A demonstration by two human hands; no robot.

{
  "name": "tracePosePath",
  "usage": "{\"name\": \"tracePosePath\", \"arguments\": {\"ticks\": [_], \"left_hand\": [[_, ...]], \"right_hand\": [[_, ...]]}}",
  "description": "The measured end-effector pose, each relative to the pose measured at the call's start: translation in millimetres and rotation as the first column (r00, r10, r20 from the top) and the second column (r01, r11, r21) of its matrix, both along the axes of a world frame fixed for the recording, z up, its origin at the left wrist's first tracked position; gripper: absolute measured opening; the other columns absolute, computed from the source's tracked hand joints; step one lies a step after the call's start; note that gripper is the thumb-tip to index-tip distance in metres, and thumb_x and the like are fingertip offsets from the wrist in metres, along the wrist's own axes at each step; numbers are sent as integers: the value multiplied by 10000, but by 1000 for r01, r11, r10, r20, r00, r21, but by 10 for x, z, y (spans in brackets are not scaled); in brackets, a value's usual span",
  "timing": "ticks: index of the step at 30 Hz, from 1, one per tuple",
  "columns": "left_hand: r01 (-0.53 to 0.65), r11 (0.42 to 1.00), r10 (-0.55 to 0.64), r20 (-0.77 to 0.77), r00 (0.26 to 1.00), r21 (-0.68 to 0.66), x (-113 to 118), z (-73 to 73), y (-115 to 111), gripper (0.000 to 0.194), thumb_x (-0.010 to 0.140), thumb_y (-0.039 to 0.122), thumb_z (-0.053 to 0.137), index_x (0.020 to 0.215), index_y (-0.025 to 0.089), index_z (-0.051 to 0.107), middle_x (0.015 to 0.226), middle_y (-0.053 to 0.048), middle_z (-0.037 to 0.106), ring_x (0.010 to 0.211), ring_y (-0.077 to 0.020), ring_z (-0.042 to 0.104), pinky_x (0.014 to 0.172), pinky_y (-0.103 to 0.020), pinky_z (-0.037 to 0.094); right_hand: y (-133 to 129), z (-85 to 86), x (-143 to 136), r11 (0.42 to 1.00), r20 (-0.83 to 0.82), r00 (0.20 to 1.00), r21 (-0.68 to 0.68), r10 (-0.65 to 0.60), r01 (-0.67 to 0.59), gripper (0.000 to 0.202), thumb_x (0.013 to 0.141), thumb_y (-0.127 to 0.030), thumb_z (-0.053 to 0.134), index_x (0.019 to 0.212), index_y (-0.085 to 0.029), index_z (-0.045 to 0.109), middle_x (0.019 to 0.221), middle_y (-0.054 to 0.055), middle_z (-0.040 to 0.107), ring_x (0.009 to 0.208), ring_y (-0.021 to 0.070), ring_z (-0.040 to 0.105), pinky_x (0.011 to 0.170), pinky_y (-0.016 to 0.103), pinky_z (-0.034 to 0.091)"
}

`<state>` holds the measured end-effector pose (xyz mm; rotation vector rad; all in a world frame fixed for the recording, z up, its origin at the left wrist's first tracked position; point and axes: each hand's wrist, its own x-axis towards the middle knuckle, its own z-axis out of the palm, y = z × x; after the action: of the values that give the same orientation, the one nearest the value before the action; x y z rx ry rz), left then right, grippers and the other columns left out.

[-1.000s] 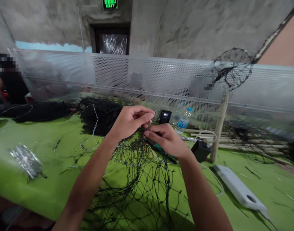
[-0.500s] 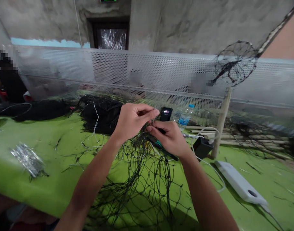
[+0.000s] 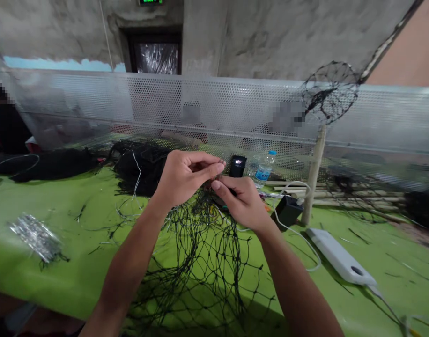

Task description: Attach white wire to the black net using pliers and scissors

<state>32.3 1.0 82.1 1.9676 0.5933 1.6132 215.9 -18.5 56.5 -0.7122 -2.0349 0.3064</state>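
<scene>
Black knotted net (image 3: 203, 206) hangs in a bunch from between my hands, its mesh spreading down over the green tabletop (image 3: 105, 192). My right hand (image 3: 244, 201) pinches the gathered top of the net between thumb and forefinger. Just above and to the left, my left hand (image 3: 188, 177) is closed, thumb pressed to forefinger. What lies in that pinch is too small and too covered by the fingers to make out. The two hands' fingertips are close together.
Behind my hands stand a phone (image 3: 238, 166) and a water bottle (image 3: 264, 166). A white power bank (image 3: 341, 257) with a cable lies right, near a wooden post (image 3: 314, 175). Black netting (image 3: 139, 164) and a silvery wire bundle (image 3: 35, 236) lie left. A perforated metal screen (image 3: 214, 103) runs behind.
The view has swung slightly, so the surroundings sit further left. Both hands keep their pinches, with fingertips still close together above the net.
</scene>
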Motion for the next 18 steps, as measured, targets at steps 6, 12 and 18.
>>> {"name": "tracePosePath", "arguments": {"ticks": [6, 12, 18], "left_hand": [[34, 998, -37, -48, 998, -50, -49, -3, 12, 143, 846, 346, 844, 902, 217, 873, 817, -33, 818, 592, -126, 671, 550, -248, 572], [125, 988, -133, -75, 988, -93, -26, -17, 66, 174, 855, 365, 843, 930, 209, 862, 844, -35, 824, 750, -162, 745, 627, -241, 582], [132, 991, -135, -215, 967, -31, -109, 8, 107, 167, 918, 320, 761, 1008, 199, 834, 955, -45, 836, 797, -156, 761, 697, -248, 594]], "right_hand": [[-30, -2, -8, 999, 31, 1000, -46, -6, 8, 477, 1084, -456, 515, 681, -228, 401, 625, -60, 296, 587, 114, 250, 547, 308, 232], [41, -13, 28, 999, 64, 997, -18, -36, 37, 465, 1056, -366, 564, 649, -224, 393, 607, -62, 280, 562, 109, 229, 531, 314, 206], [97, -34, 39, 996, 86, 993, 51, -81, 77, 454, 1041, -368, 581, 635, -220, 442, 581, -58, 294, 541, 111, 240, 519, 309, 218]]}}
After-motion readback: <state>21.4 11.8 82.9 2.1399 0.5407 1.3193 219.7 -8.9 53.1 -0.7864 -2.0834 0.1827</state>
